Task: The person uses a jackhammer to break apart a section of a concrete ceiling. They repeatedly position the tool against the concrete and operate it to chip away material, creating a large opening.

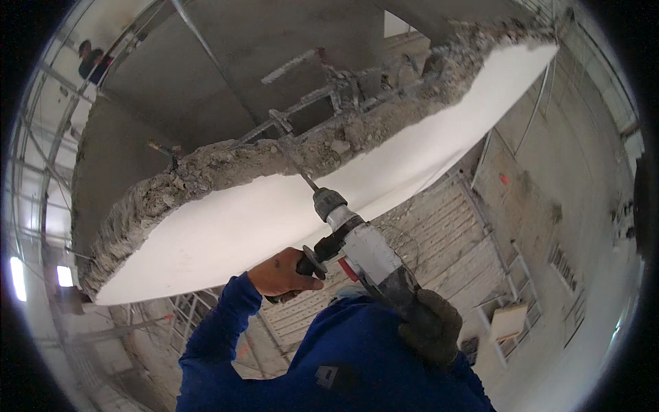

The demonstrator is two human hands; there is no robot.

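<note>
A rotary hammer drill (371,250) with a grey and white body and a dark chuck is held in both hands. My left hand (283,276), bare, is closed round its black side handle, below the disc-shaped guard. My right hand (434,326), in a dark glove, wraps the rear grip; most of its fingers are turned away. The drill's steel bit (302,172) points up at the broken concrete edge (329,145) of a white-faced wall (274,213). Its tip lies against the rubble, and I cannot tell how deep it sits.
Metal scaffold tubes (44,172) stand at the left, with a person (93,62) among them in the upper left. Bent rods (309,103) stick out along the broken edge. Below lie a slatted platform (439,247), ladder-like frames and a pale board (509,323).
</note>
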